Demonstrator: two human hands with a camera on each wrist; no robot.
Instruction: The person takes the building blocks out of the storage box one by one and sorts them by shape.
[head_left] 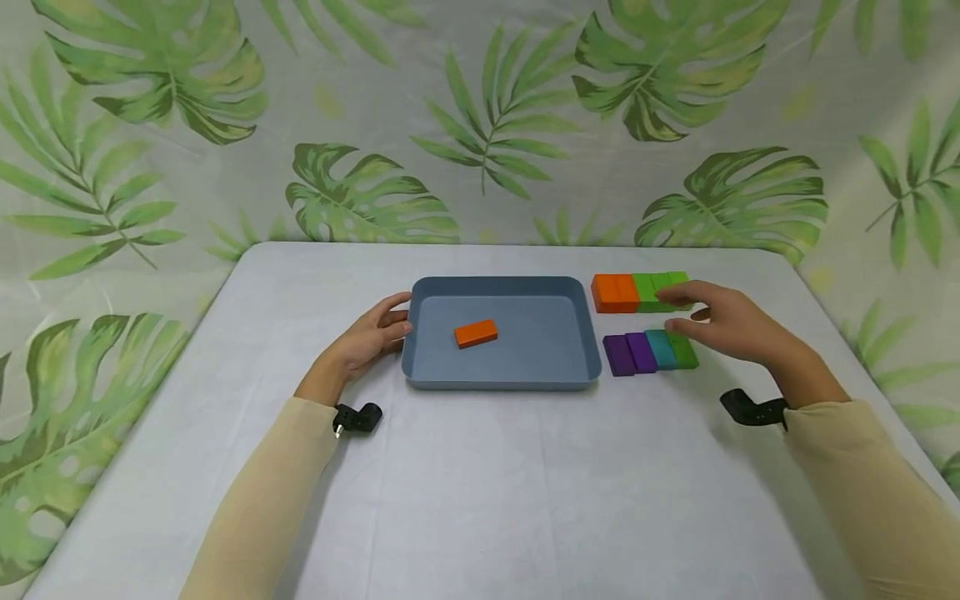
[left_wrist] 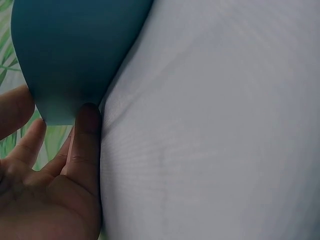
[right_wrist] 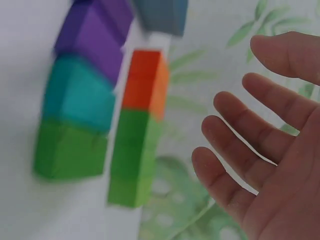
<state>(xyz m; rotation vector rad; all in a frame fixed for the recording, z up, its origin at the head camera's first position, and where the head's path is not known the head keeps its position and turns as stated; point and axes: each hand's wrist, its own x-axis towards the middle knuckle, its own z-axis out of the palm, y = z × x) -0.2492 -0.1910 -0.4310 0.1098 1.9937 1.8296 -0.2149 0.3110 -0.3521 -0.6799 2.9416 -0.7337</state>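
Note:
At the left end of a blue-grey tray, my left hand touches the outer wall with its fingertips. The left wrist view shows the fingers against the tray wall, not curled round it. One orange block lies slightly askew inside the tray. My right hand hovers over the right ends of two block rows, its fingers loose and spread, holding nothing. Under it are light green blocks in the back row and a green block in the front row.
Two orange blocks lead the back row, right of the tray. The front row also has two purple blocks and a teal block. A white cloth covers the table; a leaf-print curtain hangs behind.

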